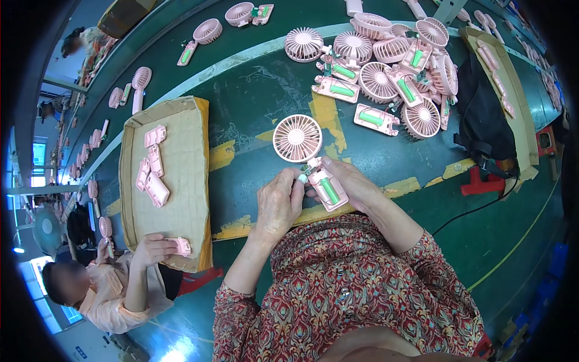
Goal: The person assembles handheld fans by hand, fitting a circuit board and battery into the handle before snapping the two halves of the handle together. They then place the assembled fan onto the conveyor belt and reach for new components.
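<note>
A pink handheld fan [297, 138] is in front of me, its round grille pointing away and its handle open. Inside the handle lie a green battery cell [329, 190] and a small green circuit board with wires near the neck. My right hand [351, 182] is closed round the right side of the handle, thumb near the neck. On the other side, my left hand [279, 202] is closed at the handle's left edge, fingers bent in beside the board. A small pale piece shows at its fingertips, too small to name.
Several opened pink fans [378, 81] are heaped at the back right, beside a black bag [487, 114]. At left, a cardboard tray [136, 208] holds pink shells. A co-worker's hand [154, 248] holds one over its near end. More fans line the green belt [163, 67].
</note>
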`<state>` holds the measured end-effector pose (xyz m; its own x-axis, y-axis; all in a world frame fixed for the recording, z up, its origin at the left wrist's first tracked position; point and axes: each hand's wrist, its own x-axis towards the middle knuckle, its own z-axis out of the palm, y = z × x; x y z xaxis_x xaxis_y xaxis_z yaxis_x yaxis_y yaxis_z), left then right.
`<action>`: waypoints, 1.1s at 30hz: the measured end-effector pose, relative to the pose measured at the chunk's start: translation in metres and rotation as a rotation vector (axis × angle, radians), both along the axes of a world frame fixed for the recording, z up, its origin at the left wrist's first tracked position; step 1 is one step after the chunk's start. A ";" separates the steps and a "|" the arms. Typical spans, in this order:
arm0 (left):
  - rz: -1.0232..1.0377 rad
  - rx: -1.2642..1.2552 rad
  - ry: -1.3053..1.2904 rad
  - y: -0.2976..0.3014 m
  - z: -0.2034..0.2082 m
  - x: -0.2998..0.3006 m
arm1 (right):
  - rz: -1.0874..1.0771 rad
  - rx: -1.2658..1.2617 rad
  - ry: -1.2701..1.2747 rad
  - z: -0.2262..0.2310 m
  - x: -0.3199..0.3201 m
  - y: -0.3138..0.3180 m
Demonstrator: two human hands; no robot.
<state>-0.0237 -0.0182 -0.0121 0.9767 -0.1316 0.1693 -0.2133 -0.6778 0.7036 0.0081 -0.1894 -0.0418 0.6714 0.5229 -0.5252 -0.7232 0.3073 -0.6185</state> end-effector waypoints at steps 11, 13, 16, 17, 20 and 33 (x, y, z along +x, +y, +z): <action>0.028 -0.141 0.088 -0.007 -0.015 -0.002 | -0.042 0.022 0.029 -0.004 -0.002 0.000; 0.030 -0.146 0.098 -0.007 -0.020 -0.003 | -0.052 0.013 0.022 -0.006 -0.003 -0.001; 0.042 -0.103 0.071 -0.008 -0.024 -0.004 | -0.032 -0.005 0.002 -0.006 -0.003 -0.001; 0.041 -0.090 0.048 -0.009 -0.024 -0.004 | -0.048 -0.013 -0.002 -0.004 -0.004 0.000; 0.033 -0.039 -0.010 -0.010 -0.024 -0.004 | -0.053 -0.007 -0.015 -0.007 -0.005 0.000; -0.089 0.105 -0.212 -0.013 -0.013 -0.001 | -0.031 -0.002 -0.035 -0.012 -0.005 -0.002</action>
<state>-0.0243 -0.0314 -0.0246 0.9046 -0.2428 0.3504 -0.4106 -0.7169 0.5634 0.0032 -0.1913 -0.0537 0.7052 0.5005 -0.5023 -0.6913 0.3278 -0.6439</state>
